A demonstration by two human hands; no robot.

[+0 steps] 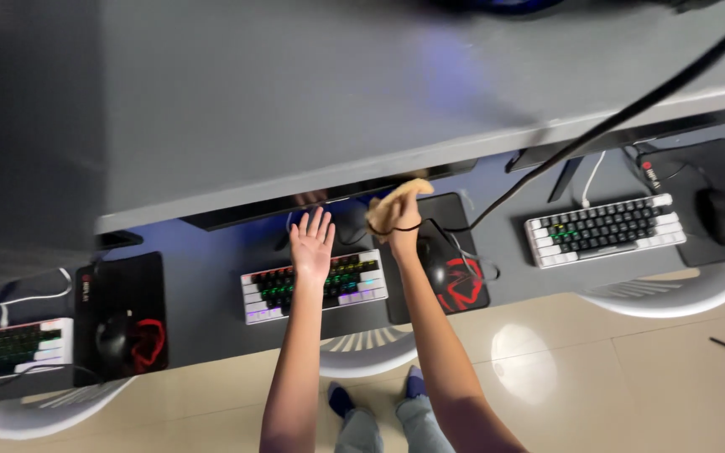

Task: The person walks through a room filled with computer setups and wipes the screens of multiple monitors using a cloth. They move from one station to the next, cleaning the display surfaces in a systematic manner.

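Observation:
My left hand point(312, 241) is open with fingers spread, hovering over the back edge of a lit keyboard point(354, 285) with white side keys. My right hand point(402, 220) is closed around a tan cloth point(398, 199), held up near the lower edge of a dark monitor point(329, 197). A thin black band circles my right wrist. A black mouse point(435, 267) sits on a black and red mouse pad point(455, 281) just right of my right forearm.
A dark desk point(211, 285) holds a second keyboard point(604, 228) with mouse point(721, 215) at right, and a third keyboard point(12, 347) with mouse point(113, 335) at left. A grey partition point(295, 92) rises behind. White chairs point(669, 294) stand on beige tile. A black cable point(631, 109) crosses diagonally.

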